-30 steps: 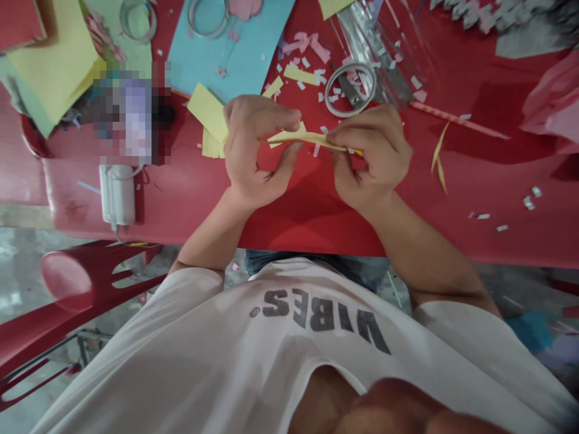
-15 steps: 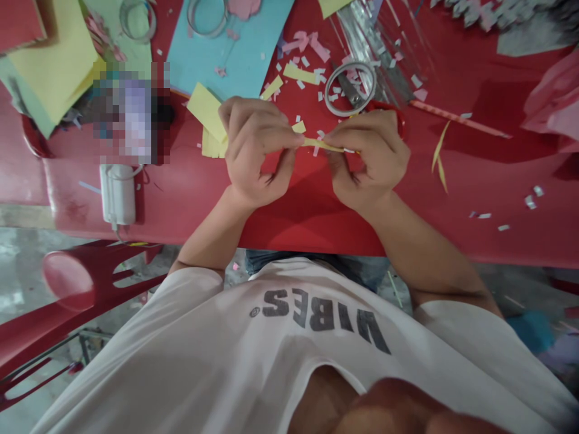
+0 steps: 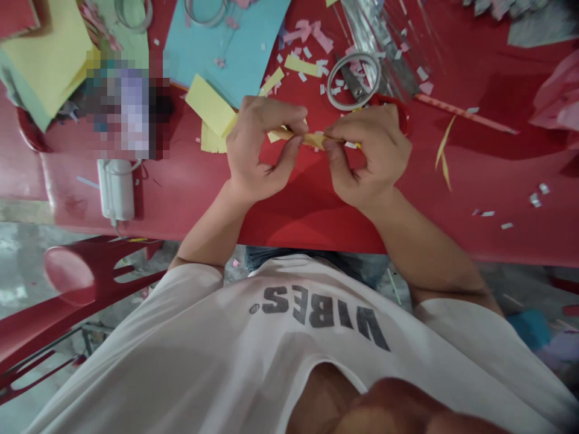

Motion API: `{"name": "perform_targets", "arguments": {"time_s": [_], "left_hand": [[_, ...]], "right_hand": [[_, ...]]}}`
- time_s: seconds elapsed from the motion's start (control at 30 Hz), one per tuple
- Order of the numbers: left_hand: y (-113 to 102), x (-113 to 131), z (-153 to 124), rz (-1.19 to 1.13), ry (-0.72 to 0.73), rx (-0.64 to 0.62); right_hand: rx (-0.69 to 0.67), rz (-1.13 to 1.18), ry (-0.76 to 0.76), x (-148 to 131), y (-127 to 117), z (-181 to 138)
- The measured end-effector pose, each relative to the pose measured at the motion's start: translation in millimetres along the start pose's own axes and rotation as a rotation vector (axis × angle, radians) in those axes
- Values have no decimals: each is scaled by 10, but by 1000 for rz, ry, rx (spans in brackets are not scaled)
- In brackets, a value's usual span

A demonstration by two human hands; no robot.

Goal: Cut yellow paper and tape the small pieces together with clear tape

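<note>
A narrow strip of yellow paper (image 3: pixel 313 141) is stretched between my two hands above the red table. My left hand (image 3: pixel 266 147) pinches it between thumb and fingers, and a bit of the strip shows past the fingers on the left. My right hand (image 3: pixel 368 147) pinches the other end with thumb and forefinger. Beside my left hand lie yellow paper pieces (image 3: pixel 210 105), one with a fringed lower edge. Just beyond my right hand are a roll of tape (image 3: pixel 330 84) and scissors with red handles (image 3: pixel 404 120), partly hidden by the hand.
Blue paper (image 3: pixel 217 60) and yellow sheets (image 3: pixel 49 66) lie at the back left. A white power bank (image 3: pixel 116 191) with a cable sits near the left front edge. Paper scraps, clear wrapping (image 3: pixel 368 42) and a pink striped stick (image 3: pixel 465 113) are farther right. A red chair (image 3: pixel 90 271) stands at left.
My left fingers have shifted along the strip, so part of it now shows behind them. The right hand stays pinched on its end. The view has shifted slightly.
</note>
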State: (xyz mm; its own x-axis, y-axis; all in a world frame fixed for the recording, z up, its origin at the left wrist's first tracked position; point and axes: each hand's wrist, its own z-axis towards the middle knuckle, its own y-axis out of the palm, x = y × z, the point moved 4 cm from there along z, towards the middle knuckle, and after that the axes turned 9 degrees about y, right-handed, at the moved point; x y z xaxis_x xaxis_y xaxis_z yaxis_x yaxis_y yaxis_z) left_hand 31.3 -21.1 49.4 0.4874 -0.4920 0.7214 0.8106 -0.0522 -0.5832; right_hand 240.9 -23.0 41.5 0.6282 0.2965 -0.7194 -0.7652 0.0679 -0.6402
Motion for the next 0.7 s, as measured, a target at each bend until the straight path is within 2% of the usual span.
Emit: {"name": "perform_targets", "arguments": {"time_s": [0.17, 0.4, 0.57, 0.63, 0.7], "left_hand": [[-50, 197, 87, -162, -77, 42], [27, 125, 152, -292, -82, 16], [146, 83, 160, -686, -81, 57], [206, 74, 159, -815, -130, 55], [255, 63, 150, -919, -209, 61]], "right_hand": [[89, 89, -10, 59, 16, 18], [84, 228, 30, -45, -166, 130], [-138, 711, 89, -23, -134, 270], [-93, 808, 82, 14, -112, 308], [13, 751, 71, 28, -126, 319]]}}
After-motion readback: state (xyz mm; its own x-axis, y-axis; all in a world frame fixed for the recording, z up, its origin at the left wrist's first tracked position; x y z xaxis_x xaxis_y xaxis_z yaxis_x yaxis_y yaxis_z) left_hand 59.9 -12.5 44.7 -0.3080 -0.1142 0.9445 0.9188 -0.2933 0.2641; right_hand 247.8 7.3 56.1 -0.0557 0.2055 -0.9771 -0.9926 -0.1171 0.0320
